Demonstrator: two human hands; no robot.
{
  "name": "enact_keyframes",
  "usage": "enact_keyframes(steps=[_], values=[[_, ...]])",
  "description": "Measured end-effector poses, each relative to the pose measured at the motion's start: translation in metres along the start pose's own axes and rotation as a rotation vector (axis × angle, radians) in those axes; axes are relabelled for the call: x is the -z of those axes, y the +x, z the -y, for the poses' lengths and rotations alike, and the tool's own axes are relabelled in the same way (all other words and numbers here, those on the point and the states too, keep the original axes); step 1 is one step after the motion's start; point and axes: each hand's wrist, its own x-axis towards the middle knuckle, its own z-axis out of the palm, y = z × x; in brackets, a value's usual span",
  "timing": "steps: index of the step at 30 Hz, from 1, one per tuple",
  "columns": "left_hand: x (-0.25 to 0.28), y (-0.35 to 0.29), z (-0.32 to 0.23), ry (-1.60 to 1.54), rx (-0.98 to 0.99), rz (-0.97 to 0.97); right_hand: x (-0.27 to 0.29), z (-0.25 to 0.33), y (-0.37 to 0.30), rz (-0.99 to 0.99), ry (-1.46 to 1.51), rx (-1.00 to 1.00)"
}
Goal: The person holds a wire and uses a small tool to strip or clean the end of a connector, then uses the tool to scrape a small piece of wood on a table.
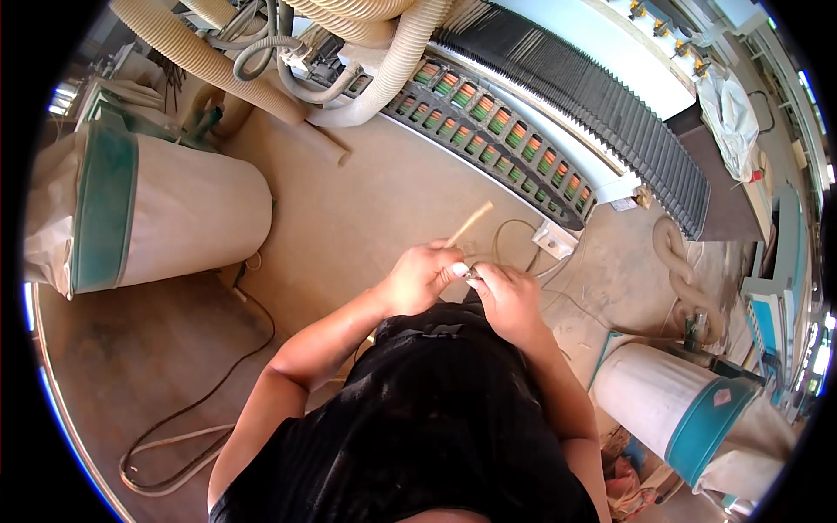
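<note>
Head view showed the big machine (558, 96) stretched across the top, its black ribbed bellows and a cable chain of coloured links (497, 131) slanting from upper left down to the right. Pale ribbed hoses (392, 61) were looped above it. A cloth dust bag with a green band (148, 209) was seen lying at far left, a second one (680, 405) at lower right, and a dark cable (200, 410) was trailed over the dusty floor (366, 209).

Both hands were held close together in front of the chest. A thin pale wooden stick (471, 223) was gripped in the left hand (418, 279), fingers curled shut around its lower end. Its long axis ran up and to the right, away from the body, the free tip pointed toward the machine. The right hand (506, 301) was pressed just beside the left, fingers closed at the stick's base; whether something small was pinched there could not be told.
</note>
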Motion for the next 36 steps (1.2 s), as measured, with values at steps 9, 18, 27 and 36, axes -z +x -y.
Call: enact_keyframes(steps=[9, 18, 27, 36], values=[[0.012, -0.024, 0.008, -1.156, 0.862, 0.371, -0.006, -0.001, -0.005, 0.037, -0.371, 0.363], [0.011, -0.014, -0.002, -0.003, 0.103, -0.022, -0.011, -0.013, 0.003, 0.098, 0.233, -0.112], [0.022, -0.003, -0.012, 0.241, -0.104, 0.045, 0.015, 0.003, 0.009, 0.244, 0.540, -0.276], [0.031, -0.001, -0.006, 0.370, -0.333, 0.105, -0.004, 0.003, 0.004, 0.364, 0.822, -0.378]])
